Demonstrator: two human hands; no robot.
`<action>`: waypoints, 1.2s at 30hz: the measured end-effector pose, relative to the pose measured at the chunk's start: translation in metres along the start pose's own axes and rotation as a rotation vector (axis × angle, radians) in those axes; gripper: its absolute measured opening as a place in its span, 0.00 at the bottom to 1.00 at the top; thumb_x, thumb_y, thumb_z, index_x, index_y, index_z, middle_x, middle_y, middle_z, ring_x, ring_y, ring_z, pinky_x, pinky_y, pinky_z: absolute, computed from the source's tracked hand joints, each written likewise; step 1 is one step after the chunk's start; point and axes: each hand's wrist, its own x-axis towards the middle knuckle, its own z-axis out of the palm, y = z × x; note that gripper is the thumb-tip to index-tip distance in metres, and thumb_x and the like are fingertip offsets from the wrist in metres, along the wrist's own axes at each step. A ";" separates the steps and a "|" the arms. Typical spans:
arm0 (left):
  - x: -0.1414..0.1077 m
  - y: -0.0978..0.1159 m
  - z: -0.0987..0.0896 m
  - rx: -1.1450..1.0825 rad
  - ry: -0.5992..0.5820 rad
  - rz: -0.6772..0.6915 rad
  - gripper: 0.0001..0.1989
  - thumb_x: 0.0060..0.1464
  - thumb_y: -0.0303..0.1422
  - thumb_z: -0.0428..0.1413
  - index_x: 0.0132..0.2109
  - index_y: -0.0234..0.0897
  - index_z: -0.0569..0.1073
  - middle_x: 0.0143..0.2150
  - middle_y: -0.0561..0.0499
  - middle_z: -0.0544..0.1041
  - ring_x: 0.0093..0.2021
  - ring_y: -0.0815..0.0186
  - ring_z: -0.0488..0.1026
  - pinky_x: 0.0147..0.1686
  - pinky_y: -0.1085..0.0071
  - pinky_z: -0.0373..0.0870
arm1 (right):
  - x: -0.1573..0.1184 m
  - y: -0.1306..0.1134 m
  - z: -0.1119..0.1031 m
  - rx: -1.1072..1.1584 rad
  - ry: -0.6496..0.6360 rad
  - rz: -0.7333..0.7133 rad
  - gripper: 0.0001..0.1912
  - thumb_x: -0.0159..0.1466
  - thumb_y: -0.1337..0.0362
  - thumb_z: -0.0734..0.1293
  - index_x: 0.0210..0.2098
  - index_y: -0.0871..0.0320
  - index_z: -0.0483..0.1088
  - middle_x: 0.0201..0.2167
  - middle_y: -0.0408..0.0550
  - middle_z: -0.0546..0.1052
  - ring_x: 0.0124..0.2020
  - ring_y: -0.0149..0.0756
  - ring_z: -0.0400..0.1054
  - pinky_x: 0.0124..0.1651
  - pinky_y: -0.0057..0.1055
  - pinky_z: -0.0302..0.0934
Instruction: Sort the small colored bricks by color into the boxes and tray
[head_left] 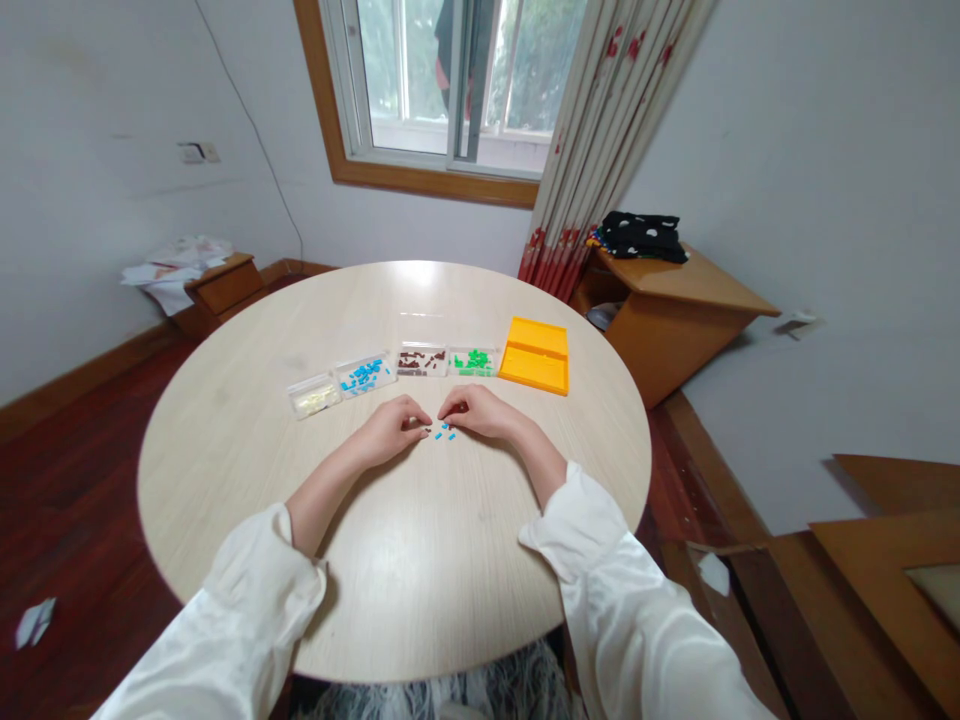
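Both of my hands meet near the middle of the round table. My left hand (395, 430) has its thumb and index finger curled together around a small brown block (428, 430) at their tips. Facing it, my right hand (478, 411) is bent into a pinch over the tabletop; what sits between its fingertips is too small to make out. A small blue block (439, 436) lies just below the fingertips, with another blue block (451, 436) to its right. More blue and brown bits show right under the right fingertips.
Behind my hands stand clear boxes of cream pieces (316, 400), blue blocks (365, 376), brown blocks (421, 360) and green blocks (473, 361). An open yellow case (535, 372) lies to their right. A wooden cabinet (690, 285) stands beyond the round table (405, 560).
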 end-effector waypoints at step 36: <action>0.008 0.009 -0.002 -0.528 0.451 -0.115 0.04 0.39 0.30 0.61 0.27 0.35 0.76 0.28 0.50 0.77 0.29 0.67 0.71 0.33 0.71 0.66 | 0.006 -0.013 0.010 0.396 0.398 -0.061 0.06 0.49 0.66 0.71 0.28 0.60 0.74 0.27 0.45 0.76 0.29 0.30 0.69 0.37 0.30 0.64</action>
